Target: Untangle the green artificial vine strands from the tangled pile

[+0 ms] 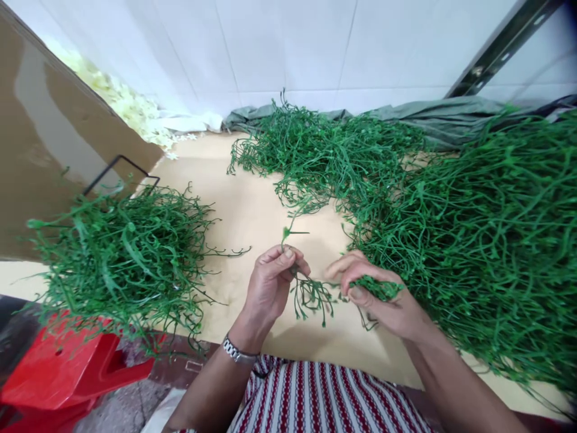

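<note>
Between the thumb and fingers of my left hand (270, 279) is a green artificial flower stem (286, 232). Its upper end sticks up past my fingertips, and thin branches (313, 296) hang below toward my right hand. My right hand (383, 304), slightly blurred, curls around a small bunch of green stems (377, 287). Both hands are close together above the table, the right one beside the edge of a large heap of stems (496, 240). Whether the right fingertips touch the hanging branches I cannot tell.
A second pile of green stems (126, 252) lies at the left, by a cardboard box (58, 138) and a black wire frame (119, 159). More stems (324, 144) lie at the back near green cloth (406, 117). Pale yellow petals (121, 102) and a red stool (58, 367) are at the left.
</note>
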{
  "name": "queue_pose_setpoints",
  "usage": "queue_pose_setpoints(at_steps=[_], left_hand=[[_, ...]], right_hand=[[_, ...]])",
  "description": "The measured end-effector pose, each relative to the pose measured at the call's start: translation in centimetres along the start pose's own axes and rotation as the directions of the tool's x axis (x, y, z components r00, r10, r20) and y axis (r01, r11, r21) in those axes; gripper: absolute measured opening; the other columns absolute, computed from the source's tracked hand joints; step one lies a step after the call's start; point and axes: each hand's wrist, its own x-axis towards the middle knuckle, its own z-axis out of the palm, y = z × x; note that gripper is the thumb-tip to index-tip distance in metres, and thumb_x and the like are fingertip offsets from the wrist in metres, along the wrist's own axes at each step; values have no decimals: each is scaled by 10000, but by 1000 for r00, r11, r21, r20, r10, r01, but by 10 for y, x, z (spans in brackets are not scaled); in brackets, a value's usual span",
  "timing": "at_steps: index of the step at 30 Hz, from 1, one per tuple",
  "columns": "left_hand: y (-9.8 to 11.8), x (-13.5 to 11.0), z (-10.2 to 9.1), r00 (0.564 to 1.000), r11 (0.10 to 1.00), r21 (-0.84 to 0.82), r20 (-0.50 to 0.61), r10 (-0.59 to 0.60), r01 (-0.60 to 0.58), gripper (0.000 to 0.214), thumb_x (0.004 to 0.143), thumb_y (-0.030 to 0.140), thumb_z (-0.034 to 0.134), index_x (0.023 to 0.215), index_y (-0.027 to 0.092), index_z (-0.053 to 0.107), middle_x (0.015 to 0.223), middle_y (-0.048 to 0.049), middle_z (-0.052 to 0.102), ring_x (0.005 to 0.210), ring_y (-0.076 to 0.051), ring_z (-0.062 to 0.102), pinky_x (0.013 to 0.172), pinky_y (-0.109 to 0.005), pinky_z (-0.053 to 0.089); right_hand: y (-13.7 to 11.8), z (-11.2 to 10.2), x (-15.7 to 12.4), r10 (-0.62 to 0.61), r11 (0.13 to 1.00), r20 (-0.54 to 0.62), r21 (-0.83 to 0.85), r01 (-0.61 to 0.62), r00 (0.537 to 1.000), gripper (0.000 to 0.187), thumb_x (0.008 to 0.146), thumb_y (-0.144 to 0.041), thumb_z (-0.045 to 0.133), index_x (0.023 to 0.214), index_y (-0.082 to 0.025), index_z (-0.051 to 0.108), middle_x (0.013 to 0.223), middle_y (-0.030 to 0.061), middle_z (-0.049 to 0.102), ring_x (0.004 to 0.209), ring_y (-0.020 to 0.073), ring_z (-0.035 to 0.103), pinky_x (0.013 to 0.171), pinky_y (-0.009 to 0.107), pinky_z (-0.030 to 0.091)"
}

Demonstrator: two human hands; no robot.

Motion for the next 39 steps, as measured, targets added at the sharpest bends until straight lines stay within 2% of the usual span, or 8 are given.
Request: queue_pose_setpoints(at_steps=[2,4,7,15,21,27,35,39], left_hand=[[-2,-1,0,1000,999,49,-10,15,-15,105,670,203,652,618,113,640,630,-30,589,582,-131,560,612,-265,409],[-3,-1,2,999,997,79,-33,30,-28,94,671,187,642,612,113,647,631,-34,599,601,-126,555,638,-257,408],[-5,-2,7,996,996,88,-84,40,-32,71,645,165,659,592,118,653,619,-16,592,588,-97,530,642,-228,397],[-12,-4,14,994,997,72,-95,45,-38,31,605,154,700,588,135,683,638,16,552,610,-78,517,627,-202,409],[-12,-3,10,991,988,149,-126,52,-32,38,595,169,718,604,136,704,596,-6,619,556,-76,503,600,-206,410],[-6,1,3,997,974,224,-67,41,-25,83,608,196,714,613,114,698,528,-14,600,480,-73,473,534,-215,380],[-11,-3,-1,998,999,34,-55,34,-32,169,574,159,741,734,127,696,588,-5,606,564,-76,516,583,-187,402],[-11,-6,-3,996,991,-110,-52,-78,72,108,587,175,727,649,118,659,561,-15,601,521,-80,511,523,-183,399]], right_hand=[[-3,-3,1,17,994,-39,-107,-21,999,162,852,-312,509,755,-199,572,878,62,627,941,204,520,826,348,377],[-2,2,2,120,985,-133,-105,-134,984,157,864,-315,484,773,-201,542,715,23,596,761,166,547,690,284,415],[4,17,7,272,957,-203,-42,-286,941,170,860,-339,474,772,-197,506,563,-43,467,508,99,440,495,211,352],[15,39,18,375,860,-231,-274,-430,898,231,681,-360,652,765,-185,527,584,-63,483,529,82,407,491,188,329],[20,35,14,398,908,-86,-106,-405,913,108,747,-272,557,769,-168,536,629,-39,490,558,86,422,523,199,363],[13,26,18,390,921,41,-43,-388,920,108,752,-238,529,794,-150,574,733,11,560,689,131,494,607,240,402],[16,33,17,355,933,-108,-29,-360,929,175,748,-314,594,783,-142,577,665,-7,542,602,107,458,566,234,383],[16,38,16,364,932,-111,44,-361,925,230,741,-366,614,772,-143,568,648,-12,536,571,95,442,525,219,366]])
